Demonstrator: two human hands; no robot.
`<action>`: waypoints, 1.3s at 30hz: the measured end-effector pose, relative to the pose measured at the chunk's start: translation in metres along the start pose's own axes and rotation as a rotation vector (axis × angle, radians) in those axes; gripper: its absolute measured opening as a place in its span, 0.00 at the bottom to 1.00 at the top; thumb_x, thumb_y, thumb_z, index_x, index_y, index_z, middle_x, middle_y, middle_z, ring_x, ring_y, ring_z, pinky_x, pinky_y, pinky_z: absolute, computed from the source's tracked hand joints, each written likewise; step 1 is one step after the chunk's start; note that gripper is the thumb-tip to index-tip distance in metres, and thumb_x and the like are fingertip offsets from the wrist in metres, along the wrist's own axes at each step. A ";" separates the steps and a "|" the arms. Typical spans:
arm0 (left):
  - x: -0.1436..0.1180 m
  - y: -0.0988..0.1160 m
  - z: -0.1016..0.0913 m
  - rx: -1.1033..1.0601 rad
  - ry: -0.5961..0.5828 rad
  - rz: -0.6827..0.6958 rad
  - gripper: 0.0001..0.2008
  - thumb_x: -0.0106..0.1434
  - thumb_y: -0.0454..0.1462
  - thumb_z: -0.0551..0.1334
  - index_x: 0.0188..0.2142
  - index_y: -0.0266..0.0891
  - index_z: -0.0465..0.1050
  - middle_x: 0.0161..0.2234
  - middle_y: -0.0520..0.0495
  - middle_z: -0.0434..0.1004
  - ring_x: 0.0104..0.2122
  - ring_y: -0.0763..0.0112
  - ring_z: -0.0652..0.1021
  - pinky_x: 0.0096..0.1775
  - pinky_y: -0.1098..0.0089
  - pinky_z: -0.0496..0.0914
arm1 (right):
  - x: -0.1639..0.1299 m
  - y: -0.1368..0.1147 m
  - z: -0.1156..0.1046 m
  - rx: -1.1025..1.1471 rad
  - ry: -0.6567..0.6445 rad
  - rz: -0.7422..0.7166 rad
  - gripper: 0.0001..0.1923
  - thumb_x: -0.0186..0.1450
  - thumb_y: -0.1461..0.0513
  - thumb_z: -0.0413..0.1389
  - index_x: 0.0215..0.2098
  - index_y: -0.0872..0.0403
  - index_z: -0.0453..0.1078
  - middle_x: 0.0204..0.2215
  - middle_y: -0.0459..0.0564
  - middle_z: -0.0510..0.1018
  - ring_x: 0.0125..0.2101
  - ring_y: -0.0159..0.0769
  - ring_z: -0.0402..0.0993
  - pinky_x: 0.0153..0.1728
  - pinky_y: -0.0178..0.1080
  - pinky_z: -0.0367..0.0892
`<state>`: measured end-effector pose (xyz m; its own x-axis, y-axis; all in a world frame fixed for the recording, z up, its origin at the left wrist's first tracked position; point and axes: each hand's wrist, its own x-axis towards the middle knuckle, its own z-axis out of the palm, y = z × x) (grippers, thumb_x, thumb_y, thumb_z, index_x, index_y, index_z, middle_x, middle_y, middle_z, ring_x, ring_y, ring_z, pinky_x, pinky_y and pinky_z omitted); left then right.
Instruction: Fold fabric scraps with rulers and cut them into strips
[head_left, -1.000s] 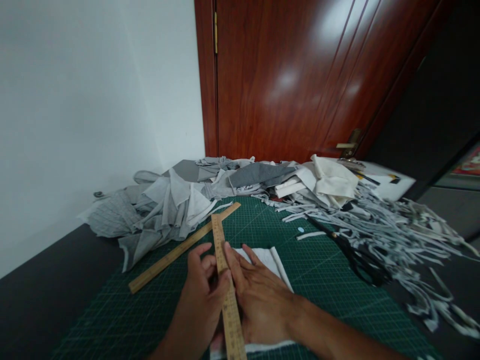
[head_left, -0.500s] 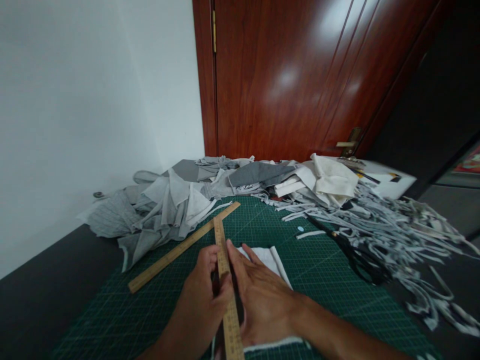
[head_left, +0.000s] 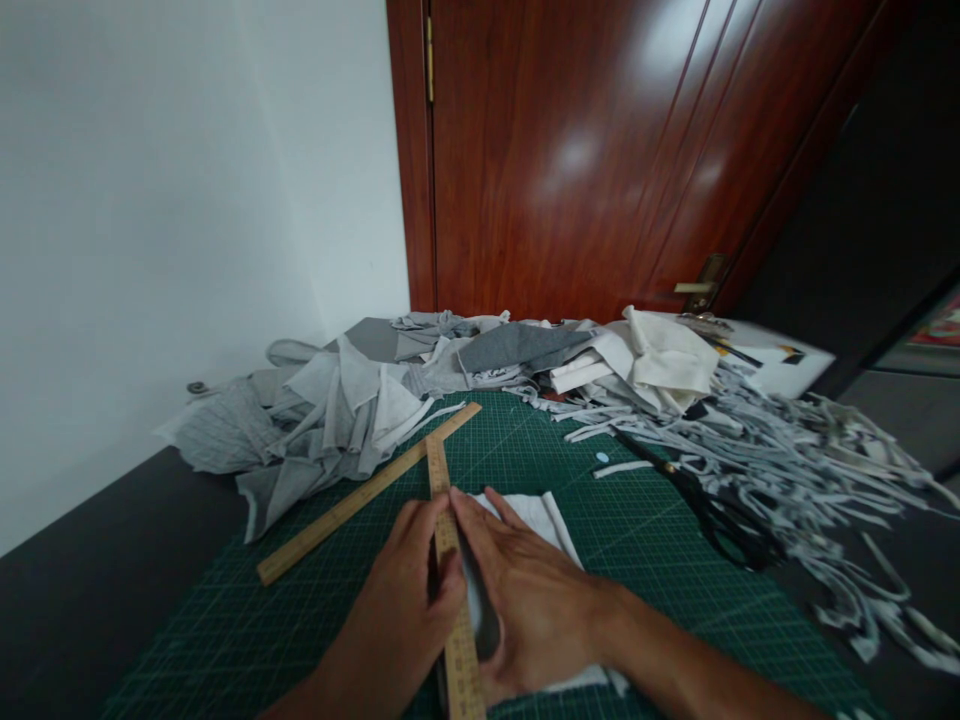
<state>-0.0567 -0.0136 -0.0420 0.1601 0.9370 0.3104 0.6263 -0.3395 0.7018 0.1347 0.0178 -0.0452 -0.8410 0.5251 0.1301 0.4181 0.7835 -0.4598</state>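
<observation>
In the head view a wooden ruler [head_left: 438, 468] runs lengthwise along the left side of a folded white cloth [head_left: 538, 514]. My left hand [head_left: 396, 592] is closed on this ruler, the thumb on its near part and the fingers at its left edge. Stretched over the cloth, my right hand [head_left: 525, 596] presses down with its fingers extended. Its fingertips reach the ruler's right edge, and a strip of fabric shows between thumb and forefinger. A second wooden ruler [head_left: 337, 518] lies slanted to the left, under the far end of the first.
A green cutting mat [head_left: 210, 620] covers the table. Grey fabric pieces [head_left: 322, 410] lie at the left, cream cloth [head_left: 667, 360] at the back. Black-handled scissors [head_left: 720, 515] rest at the right beside thin fabric strips [head_left: 795, 470]. A wooden door [head_left: 570, 200] stands behind.
My left fingers have shifted right over the ruler, meeting the right fingertips. My right hand has tilted slightly, and a gap between its thumb and forefinger shows more fabric.
</observation>
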 end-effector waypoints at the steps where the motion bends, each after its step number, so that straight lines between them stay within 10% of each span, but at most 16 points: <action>1: 0.000 -0.001 0.000 0.009 -0.005 0.003 0.26 0.66 0.35 0.54 0.63 0.36 0.68 0.48 0.38 0.76 0.51 0.52 0.80 0.55 0.47 0.77 | 0.000 0.001 -0.001 0.008 -0.007 -0.009 0.84 0.50 0.46 0.73 0.76 0.66 0.14 0.77 0.75 0.36 0.77 0.57 0.33 0.75 0.57 0.26; 9: -0.004 -0.007 0.003 0.094 -0.005 0.118 0.28 0.65 0.31 0.52 0.65 0.35 0.65 0.53 0.37 0.72 0.53 0.57 0.80 0.57 0.54 0.77 | -0.005 0.003 -0.017 0.105 -0.091 -0.039 0.84 0.51 0.39 0.72 0.76 0.64 0.15 0.77 0.74 0.30 0.76 0.61 0.31 0.73 0.61 0.24; 23: -0.008 -0.009 0.014 0.185 0.006 0.267 0.29 0.66 0.29 0.53 0.66 0.35 0.66 0.54 0.34 0.70 0.51 0.56 0.79 0.53 0.55 0.80 | -0.019 -0.018 -0.010 0.000 0.164 0.115 0.55 0.67 0.43 0.62 0.75 0.71 0.45 0.72 0.81 0.58 0.74 0.64 0.51 0.72 0.67 0.44; 39: -0.010 -0.033 0.022 0.359 0.102 0.365 0.31 0.68 0.31 0.55 0.70 0.46 0.62 0.66 0.37 0.65 0.63 0.49 0.72 0.62 0.51 0.73 | -0.119 0.021 -0.046 -0.034 -0.047 0.304 0.65 0.62 0.34 0.63 0.79 0.47 0.29 0.79 0.56 0.34 0.76 0.59 0.31 0.73 0.64 0.23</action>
<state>-0.0622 -0.0102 -0.0827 0.3530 0.7443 0.5669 0.7687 -0.5761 0.2778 0.2598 -0.0126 -0.0299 -0.6899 0.7222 -0.0497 0.6638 0.6036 -0.4417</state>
